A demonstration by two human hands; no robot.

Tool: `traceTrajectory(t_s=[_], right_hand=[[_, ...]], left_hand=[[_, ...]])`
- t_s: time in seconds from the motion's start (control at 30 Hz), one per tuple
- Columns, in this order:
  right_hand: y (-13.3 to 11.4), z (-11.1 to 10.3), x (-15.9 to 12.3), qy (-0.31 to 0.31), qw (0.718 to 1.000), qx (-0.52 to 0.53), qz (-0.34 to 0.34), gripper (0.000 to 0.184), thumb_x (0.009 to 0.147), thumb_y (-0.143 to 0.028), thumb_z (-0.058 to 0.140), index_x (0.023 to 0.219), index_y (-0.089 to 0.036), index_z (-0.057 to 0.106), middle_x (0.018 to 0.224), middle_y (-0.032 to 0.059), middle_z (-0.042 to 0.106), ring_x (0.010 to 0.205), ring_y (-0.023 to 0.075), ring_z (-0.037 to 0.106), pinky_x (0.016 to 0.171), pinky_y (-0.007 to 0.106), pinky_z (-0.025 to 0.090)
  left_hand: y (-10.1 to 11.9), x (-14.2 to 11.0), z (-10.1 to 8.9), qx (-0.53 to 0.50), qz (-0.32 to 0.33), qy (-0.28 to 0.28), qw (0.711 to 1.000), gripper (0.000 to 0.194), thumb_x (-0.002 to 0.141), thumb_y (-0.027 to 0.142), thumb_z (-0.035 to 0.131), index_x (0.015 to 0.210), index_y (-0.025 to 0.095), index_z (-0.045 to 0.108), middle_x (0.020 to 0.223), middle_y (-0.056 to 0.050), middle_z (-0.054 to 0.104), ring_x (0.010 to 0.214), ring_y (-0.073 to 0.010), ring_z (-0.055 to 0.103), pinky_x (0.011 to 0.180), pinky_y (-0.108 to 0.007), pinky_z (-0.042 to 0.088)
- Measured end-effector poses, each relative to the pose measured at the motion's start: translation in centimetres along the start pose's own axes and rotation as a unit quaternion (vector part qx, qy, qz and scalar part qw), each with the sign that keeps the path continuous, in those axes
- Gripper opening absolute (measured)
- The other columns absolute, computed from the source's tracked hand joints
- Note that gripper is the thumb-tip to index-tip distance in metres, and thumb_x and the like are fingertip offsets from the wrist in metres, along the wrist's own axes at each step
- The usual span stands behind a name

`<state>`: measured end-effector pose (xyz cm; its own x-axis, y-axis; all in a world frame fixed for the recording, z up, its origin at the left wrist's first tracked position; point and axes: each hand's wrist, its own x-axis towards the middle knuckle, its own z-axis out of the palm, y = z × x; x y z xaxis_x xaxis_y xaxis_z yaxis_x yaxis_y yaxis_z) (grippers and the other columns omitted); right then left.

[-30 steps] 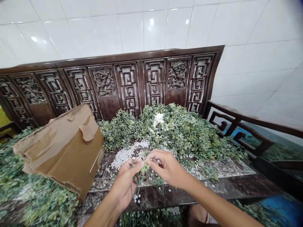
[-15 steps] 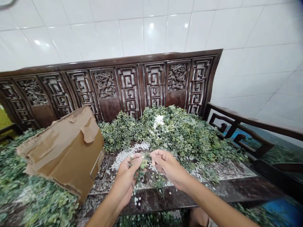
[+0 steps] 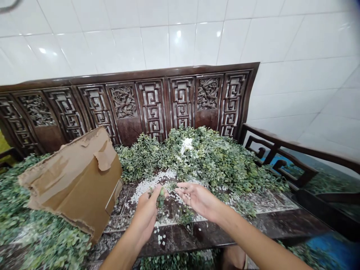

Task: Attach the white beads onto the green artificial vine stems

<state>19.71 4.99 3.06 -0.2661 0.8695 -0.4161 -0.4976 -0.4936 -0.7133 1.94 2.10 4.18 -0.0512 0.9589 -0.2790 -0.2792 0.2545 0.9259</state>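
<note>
Your left hand has thumb and fingers clamped on a small green sprig. Its leaves poke out past the thumb, toward the other hand; exact grip point under the thumb is hidden, can't tell.

Your right hand is level with it, just beside, palm partly turned up. Fingers half curled, not closed up tight; a few white beads appear to sit in the cup of them. Can't tell if its fingertips touch the leaf tips in the gap between your hands.

Sprig is above the bench seat, near its front edge. Behind your hands: a spread of loose beads on the seat, then a big leaf pile against the carved backrest, with a white clump on top. A loose stem lies by the front edge between your forearms, a few more beads on the edge left of it.

Left of you, a torn cardboard box stands tilted, more greenery around its base. Armrest is off to the right, white tile wall at the back
</note>
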Motion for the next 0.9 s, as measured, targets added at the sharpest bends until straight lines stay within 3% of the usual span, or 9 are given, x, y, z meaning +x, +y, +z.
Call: traceTrajectory(t_s=[0.1,0.2,0.27,0.33,0.4,0.47,0.57,0.77,0.9], right_hand=[[0.2,-1.0,0.9,0.017,1.000,0.002,-0.017,0.028,0.071,0.011,0.052,0.089,-0.007,0.065,0.098,0.0170,0.067,0.097,0.0180,0.069,0.093,0.024,0.052],[0.4,-1.7,1.7,0.047,0.998,-0.016,-0.046,0.014,0.078,0.004,0.059,0.080,-0.010,0.063,0.094,0.0141,0.066,0.093,0.0194,0.070,0.093,0.026,0.053],[0.5,-1.9,2.2,0.068,0.995,-0.025,-0.065,0.012,0.081,-0.003,0.063,0.073,-0.012,0.062,0.090,0.0103,0.065,0.085,0.0167,0.071,0.084,0.022,0.057],[0.5,-2.2,2.6,0.082,0.994,-0.033,-0.067,0.015,0.083,-0.008,0.065,0.069,-0.013,0.062,0.079,0.0065,0.064,0.069,0.0113,0.067,0.063,0.016,0.057],[0.4,-2.6,3.1,0.091,0.993,-0.042,-0.055,0.019,0.084,-0.013,0.066,0.066,-0.014,0.061,0.066,0.0023,0.060,0.049,0.0062,0.055,0.040,0.012,0.045],[0.4,-3.0,3.6,0.100,0.993,-0.051,-0.046,0.022,0.085,-0.017,0.066,0.064,-0.014,0.061,0.056,-0.0017,0.052,0.039,0.0034,0.040,0.031,0.012,0.032],[0.4,-3.8,4.2,0.115,0.990,-0.062,-0.050,0.024,0.085,-0.016,0.064,0.062,-0.015,0.060,0.053,-0.0037,0.049,0.038,0.0032,0.035,0.033,0.013,0.029],[0.0,-4.2,4.4,0.099,0.989,-0.100,-0.052,0.018,0.073,-0.001,0.063,0.060,-0.014,0.061,0.062,0.0018,0.060,0.049,0.0074,0.048,0.043,0.017,0.037],[0.0,-4.2,4.2,0.083,0.988,-0.121,-0.054,0.016,0.075,-0.010,0.067,0.062,-0.014,0.059,0.064,0.0017,0.060,0.047,0.0063,0.045,0.040,0.018,0.030]], left_hand=[[-0.3,-0.1,0.2,-0.002,-0.027,-0.003,1.000,0.045,0.068,0.057,0.073,0.073,0.013,0.070,0.082,-0.009,0.073,0.087,-0.0206,0.065,0.081,-0.027,0.044],[-0.5,-0.3,0.5,-0.020,-0.058,-0.005,0.998,0.037,0.069,0.050,0.077,0.072,0.013,0.069,0.081,-0.009,0.073,0.084,-0.0195,0.066,0.079,-0.027,0.048],[-0.5,-0.6,0.7,-0.042,-0.084,-0.003,0.996,0.030,0.073,0.043,0.076,0.076,0.014,0.068,0.087,-0.009,0.073,0.084,-0.0197,0.067,0.076,-0.030,0.052],[-0.2,-0.9,1.0,-0.061,-0.101,0.005,0.993,0.027,0.077,0.040,0.073,0.083,0.016,0.065,0.092,-0.009,0.071,0.084,-0.0206,0.068,0.071,-0.034,0.055],[0.1,-1.2,1.2,-0.061,-0.100,0.012,0.993,0.026,0.080,0.041,0.070,0.086,0.017,0.061,0.089,-0.007,0.069,0.077,-0.0191,0.067,0.064,-0.034,0.057],[0.3,-1.4,1.3,-0.052,-0.091,0.015,0.994,0.027,0.081,0.042,0.069,0.083,0.017,0.059,0.079,-0.004,0.066,0.066,-0.0153,0.064,0.055,-0.027,0.054],[0.4,-1.4,1.2,-0.059,-0.083,0.021,0.995,0.027,0.082,0.040,0.068,0.079,0.015,0.058,0.073,-0.003,0.064,0.060,-0.0123,0.061,0.052,-0.023,0.050],[0.1,-1.0,0.9,-0.064,-0.037,0.005,0.997,0.023,0.070,0.029,0.079,0.074,0.015,0.062,0.075,-0.002,0.063,0.071,-0.0142,0.061,0.068,-0.026,0.050],[0.0,-1.0,0.8,-0.022,-0.005,-0.003,1.000,0.029,0.063,0.037,0.082,0.075,0.015,0.067,0.080,-0.003,0.067,0.075,-0.0152,0.059,0.071,-0.026,0.046]])
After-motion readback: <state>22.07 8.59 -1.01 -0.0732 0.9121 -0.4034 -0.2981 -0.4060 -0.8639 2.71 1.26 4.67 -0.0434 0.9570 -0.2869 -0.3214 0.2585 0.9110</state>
